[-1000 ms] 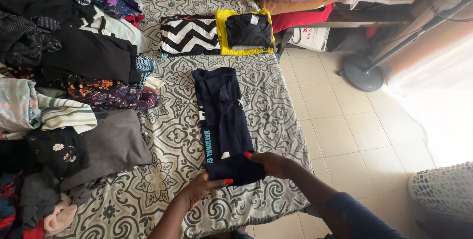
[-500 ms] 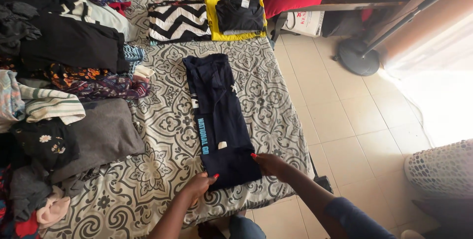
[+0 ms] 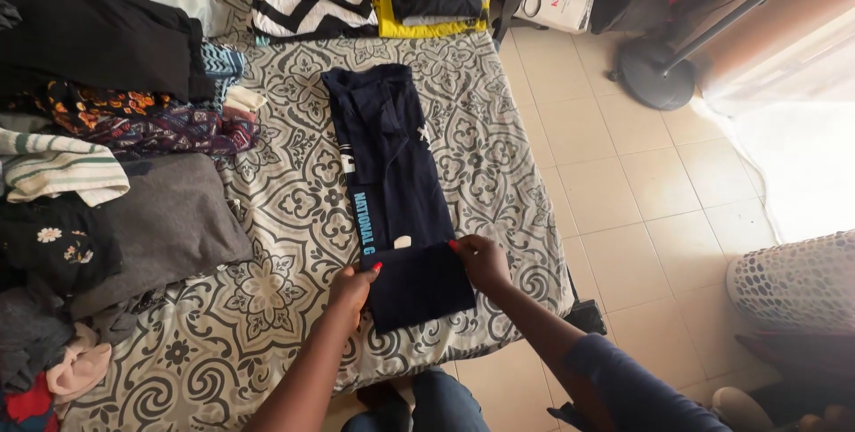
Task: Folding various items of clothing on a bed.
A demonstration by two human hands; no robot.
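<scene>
Fingers of the left hand and right hand pinch the near folded edge of the navy shirt, which stretches away beyond them across the patterned bedspread. Soft, light cloth; probably best gripped at corners.

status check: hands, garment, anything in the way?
Left hand and right hand each pinch a near corner of the navy shirt, bottom edge folded up. Shirt flat on patterned bedspread. Clothes pile off left, clear.
</scene>
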